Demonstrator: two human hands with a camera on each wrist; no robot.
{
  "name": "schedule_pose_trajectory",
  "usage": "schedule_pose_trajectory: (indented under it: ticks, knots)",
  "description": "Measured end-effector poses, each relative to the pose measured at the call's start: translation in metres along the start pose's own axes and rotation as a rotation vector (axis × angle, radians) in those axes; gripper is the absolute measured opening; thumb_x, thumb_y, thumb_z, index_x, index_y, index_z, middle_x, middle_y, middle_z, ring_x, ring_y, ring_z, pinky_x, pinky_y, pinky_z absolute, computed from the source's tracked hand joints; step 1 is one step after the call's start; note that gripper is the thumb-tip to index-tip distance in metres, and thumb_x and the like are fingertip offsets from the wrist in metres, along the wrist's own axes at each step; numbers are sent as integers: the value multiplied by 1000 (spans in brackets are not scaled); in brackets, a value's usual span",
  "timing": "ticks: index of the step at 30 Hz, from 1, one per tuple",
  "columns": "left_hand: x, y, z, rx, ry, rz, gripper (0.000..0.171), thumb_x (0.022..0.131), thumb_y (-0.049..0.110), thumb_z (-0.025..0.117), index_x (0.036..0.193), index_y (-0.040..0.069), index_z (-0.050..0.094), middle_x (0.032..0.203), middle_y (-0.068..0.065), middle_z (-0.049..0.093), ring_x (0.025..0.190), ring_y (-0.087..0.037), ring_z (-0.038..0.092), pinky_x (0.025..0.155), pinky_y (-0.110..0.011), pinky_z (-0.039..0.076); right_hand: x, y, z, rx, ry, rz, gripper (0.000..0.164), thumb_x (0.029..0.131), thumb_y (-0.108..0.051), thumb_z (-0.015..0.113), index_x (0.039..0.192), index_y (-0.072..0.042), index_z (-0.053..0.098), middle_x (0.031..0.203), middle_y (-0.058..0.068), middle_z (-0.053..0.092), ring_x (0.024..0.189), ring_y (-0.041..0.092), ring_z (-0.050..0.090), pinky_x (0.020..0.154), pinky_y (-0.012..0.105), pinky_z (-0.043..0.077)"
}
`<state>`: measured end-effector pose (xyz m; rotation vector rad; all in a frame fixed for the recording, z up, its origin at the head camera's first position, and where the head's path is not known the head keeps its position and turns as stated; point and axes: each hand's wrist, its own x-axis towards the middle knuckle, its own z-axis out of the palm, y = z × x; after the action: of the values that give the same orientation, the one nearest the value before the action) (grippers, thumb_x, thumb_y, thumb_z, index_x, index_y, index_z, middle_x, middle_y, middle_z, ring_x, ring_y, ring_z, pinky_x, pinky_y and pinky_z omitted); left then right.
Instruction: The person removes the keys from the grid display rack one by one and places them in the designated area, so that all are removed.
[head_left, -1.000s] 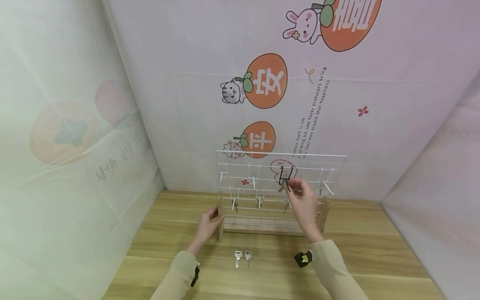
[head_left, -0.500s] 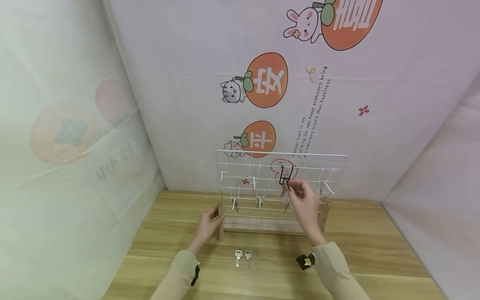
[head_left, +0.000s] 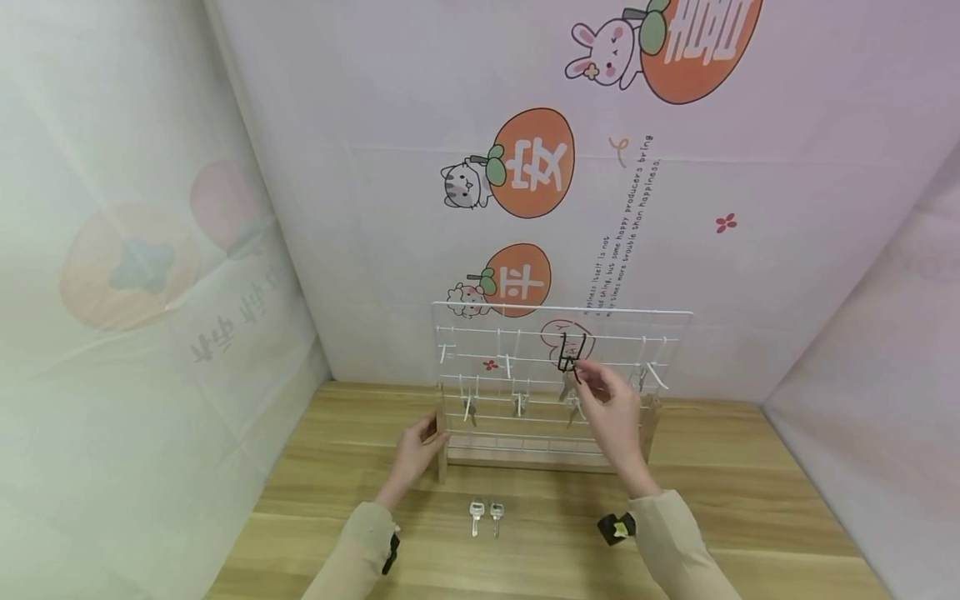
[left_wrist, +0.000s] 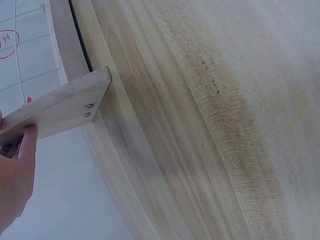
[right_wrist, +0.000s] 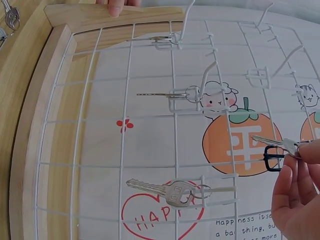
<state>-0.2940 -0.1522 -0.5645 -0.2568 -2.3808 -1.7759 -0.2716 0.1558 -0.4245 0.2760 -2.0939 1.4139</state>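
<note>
Silver toothed metal key (right_wrist: pixel 276 142) was up at the black wire hook (head_left: pixel 570 359) on the white wire grid rack (head_left: pixel 562 308); blade beside the hook, could not tell whether it was threaded on. Nearest hung silver key (right_wrist: pixel 172 192) was well apart, with grid between. The rack's top wire ran above the right hand (head_left: pixel 611 408); table showed past both ends of the rack, and a strip lay between it and the printed white sheet (head_left: pixel 390 242) behind. In front, two loose silver keys (head_left: pixel 476 517) lay side by side on the wood-grain table (head_left: pixel 547 558). Right hand: thumb and fingertips pinched the key's head, forearm rising from the near right. Left hand (head_left: pixel 415 454): low, gripping the pale wooden post (head_left: pixel 442 468) between thumb and fingers
</note>
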Motion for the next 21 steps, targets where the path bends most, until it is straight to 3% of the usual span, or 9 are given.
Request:
schedule_pose_trajectory:
  ticks: [12, 15, 21]
  knots:
    - [0, 0, 0, -21, -5, -6, 52, 93, 5, 67, 137, -14, 48, 136, -34, 55, 125, -46, 57, 101, -40, 56, -2, 0, -4, 9, -10, 2, 16, 91, -1, 68, 106, -2, 71, 101, 16, 75, 83, -11, 61, 75, 1, 54]
    - [-2, 7, 0, -19, -5, -1, 51, 93, 3, 66, 136, -16, 47, 135, -36, 54, 125, -48, 57, 102, -44, 55, -4, -13, -6, 2, -2, 15, 15, 90, 1, 68, 105, 1, 71, 100, 18, 75, 81, -9, 62, 75, 1, 54]
    - [0, 3, 1, -8, 3, 5, 51, 93, 2, 66, 136, -17, 47, 135, -36, 54, 124, -48, 57, 101, -47, 55, -9, -40, -10, 3, 4, 9, 14, 88, 6, 68, 102, 9, 69, 96, 23, 74, 79, -5, 63, 72, 2, 54]
